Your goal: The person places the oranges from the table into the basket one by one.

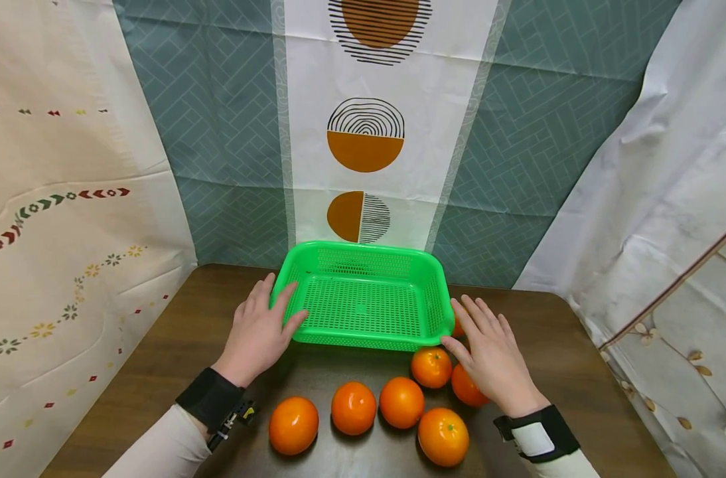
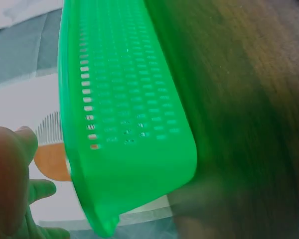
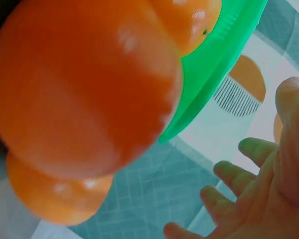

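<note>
A shallow green plastic basket [image 1: 360,340] with perforated walls stands on the table, nothing inside it. At its left end my left hand [image 1: 258,335] has its fingers spread over the rim; in the left wrist view the basket's side [image 2: 134,174] fills the middle. My right hand [image 1: 491,355] hovers by the right front corner, fingers extended and apart, above an orange [image 1: 467,385] that it partly covers. Another orange [image 1: 458,326] peeks out between that hand and the basket. In the right wrist view a large orange [image 3: 84,89] lies in front of the fingers [image 3: 234,177].
Several more oranges lie in front of the basket, among them a leftmost orange [image 1: 294,425] and a front right orange [image 1: 443,437]. Behind the brown table [image 1: 219,299] hangs a patterned cloth [image 1: 237,133]. Pale cloths [image 1: 70,265] hang at both sides.
</note>
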Available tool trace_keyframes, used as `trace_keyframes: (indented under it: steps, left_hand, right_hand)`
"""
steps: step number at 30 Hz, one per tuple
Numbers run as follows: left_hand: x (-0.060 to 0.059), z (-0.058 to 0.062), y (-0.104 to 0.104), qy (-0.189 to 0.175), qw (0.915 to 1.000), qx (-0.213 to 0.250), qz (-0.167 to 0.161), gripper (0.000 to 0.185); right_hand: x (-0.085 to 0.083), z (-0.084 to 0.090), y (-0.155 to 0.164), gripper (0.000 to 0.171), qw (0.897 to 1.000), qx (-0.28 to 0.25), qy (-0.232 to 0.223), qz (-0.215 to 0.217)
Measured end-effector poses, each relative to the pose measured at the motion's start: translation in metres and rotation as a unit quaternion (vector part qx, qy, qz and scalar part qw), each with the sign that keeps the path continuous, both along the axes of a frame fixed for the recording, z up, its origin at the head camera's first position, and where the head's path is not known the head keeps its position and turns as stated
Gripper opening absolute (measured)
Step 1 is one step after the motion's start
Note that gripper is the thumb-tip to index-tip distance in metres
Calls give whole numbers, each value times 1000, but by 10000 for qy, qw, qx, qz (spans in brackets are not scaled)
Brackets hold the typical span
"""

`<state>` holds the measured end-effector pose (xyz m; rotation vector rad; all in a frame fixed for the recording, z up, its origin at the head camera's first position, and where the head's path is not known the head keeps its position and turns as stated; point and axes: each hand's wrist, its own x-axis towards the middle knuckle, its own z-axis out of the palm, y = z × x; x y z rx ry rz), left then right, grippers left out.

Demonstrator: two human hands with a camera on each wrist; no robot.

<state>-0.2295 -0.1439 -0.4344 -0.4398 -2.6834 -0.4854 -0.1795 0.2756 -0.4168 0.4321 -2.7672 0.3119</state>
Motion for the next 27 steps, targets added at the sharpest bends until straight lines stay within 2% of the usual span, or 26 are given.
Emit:
trace_keyframes:
  steps: [4, 12, 27]
  left_hand:
    - [11, 5, 3, 445, 9982, -403, -80, 68]
    - [30, 11, 9, 759, 9935, -792, -290, 69]
    - [69, 12, 15, 527, 9892, -1120, -791, 69]
  right_hand:
    - [-1, 1, -10, 75, 9996, 55, 74, 284]
    - [0, 1, -30, 76, 9976, 271, 174, 618]
    - [17, 1, -56, 75, 9940, 413, 122, 1007]
